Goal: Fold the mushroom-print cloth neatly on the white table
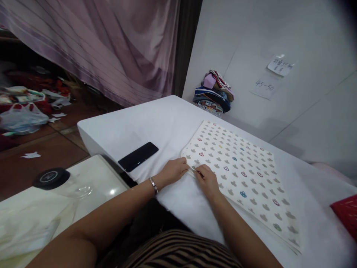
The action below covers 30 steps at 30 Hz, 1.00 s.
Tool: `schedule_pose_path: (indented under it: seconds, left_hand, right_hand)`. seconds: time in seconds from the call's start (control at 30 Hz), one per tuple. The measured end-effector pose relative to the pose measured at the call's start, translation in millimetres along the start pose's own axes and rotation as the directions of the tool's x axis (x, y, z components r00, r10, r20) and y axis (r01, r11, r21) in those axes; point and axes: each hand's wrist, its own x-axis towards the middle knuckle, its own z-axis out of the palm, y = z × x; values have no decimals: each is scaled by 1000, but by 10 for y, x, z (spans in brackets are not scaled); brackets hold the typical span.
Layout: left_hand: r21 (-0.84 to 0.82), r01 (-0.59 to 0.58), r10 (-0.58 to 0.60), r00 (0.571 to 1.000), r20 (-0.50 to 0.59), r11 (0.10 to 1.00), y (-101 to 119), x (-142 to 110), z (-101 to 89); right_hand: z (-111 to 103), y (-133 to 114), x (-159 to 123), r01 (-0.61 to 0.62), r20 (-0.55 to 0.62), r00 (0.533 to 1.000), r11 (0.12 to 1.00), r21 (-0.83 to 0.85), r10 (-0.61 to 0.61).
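Note:
A white folded cloth printed with grey shapes and a few coloured ones lies flat on the white-covered table. At its near left corner, my left hand pinches the edge between thumb and fingers; a metal bracelet is on that wrist. Just to the right, my right hand grips the same near edge with curled fingers. The layers of the cloth show along its near side. Left of my hands, a black phone rests on the table, touching neither hand.
A stack of folded fabrics stands at the far edge by the wall. A black round lid-like object sits on a pale surface at left. Plastic bags lie on the floor under a pink curtain. Red material shows at right.

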Motion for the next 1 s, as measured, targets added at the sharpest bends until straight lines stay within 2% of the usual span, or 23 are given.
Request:
schedule_pose_path:
  seconds: [0.17, 0.3, 0.43, 0.57, 0.7, 0.83, 1.0]
  left_hand:
    - [64, -11, 7, 998, 64, 998, -14, 28, 22]
    - [-13, -13, 14, 999, 47, 1000, -17, 0, 8]
    - [-96, 34, -31, 999, 36, 995, -9, -26, -13]
    - [-64, 21, -19, 999, 30, 998, -6, -4, -14]
    - [-47, -4, 4, 1000, -1, 999, -21, 10, 2]
    - [-59, 33, -37, 997, -71, 998, -33, -41, 16]
    - [-63, -12, 10, 999, -34, 998, -21, -97, 51]
  right_hand:
    - [10, 8, -11, 17, -27, 999, 999, -36, -18]
    - [26, 10, -28, 38, -36, 998, 994, -107, -42]
    - [31, -29, -36, 110, 24, 994, 981, -157, -107]
    - [21, -66, -37, 145, 67, 989, 974, -175, -135]
    - [34, -44, -33, 134, 48, 991, 973, -186, -127]
    - [59, -11, -28, 107, 14, 994, 981, -160, -106]
    - [67, -10, -19, 56, -8, 998, 991, -121, -58]
